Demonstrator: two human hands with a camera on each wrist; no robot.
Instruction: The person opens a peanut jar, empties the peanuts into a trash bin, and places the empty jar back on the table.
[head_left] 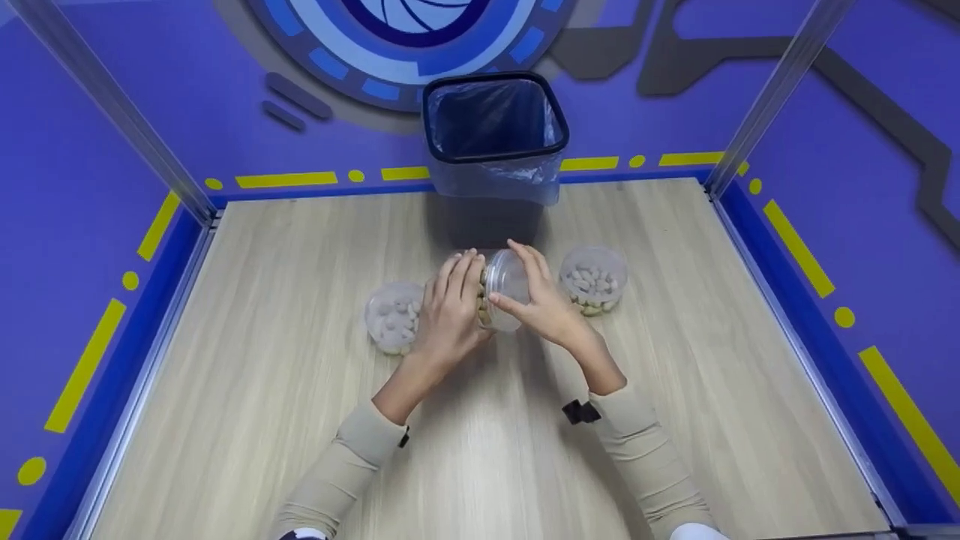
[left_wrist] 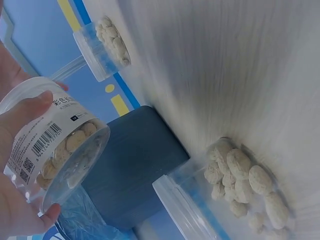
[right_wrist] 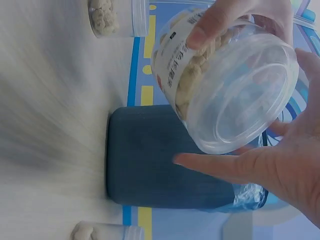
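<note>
Hands meet over the middle of the wooden table (head_left: 300, 420), just in front of the black bin (head_left: 495, 124), and I read them like this: my left hand (head_left: 450, 319) is curled round the body of a clear jar (head_left: 501, 296) tipped on its side, while my right hand (head_left: 541, 304) has fingers spread and loosely arched over its lid (right_wrist: 250, 97) end. From the right wrist view the lid's flat face points at the palm, fingers not yet clamped on it. The jar is half full of pale round pieces, with a barcode label (left_wrist: 42, 140) under the left thumb. Two more such jars stand on the table, one left (head_left: 394, 315), one right (head_left: 594, 279). To twist well, I judge the right fingertips should seat evenly round the rim and the left should brace hard, keeping the jar over the table so nothing spills
</note>
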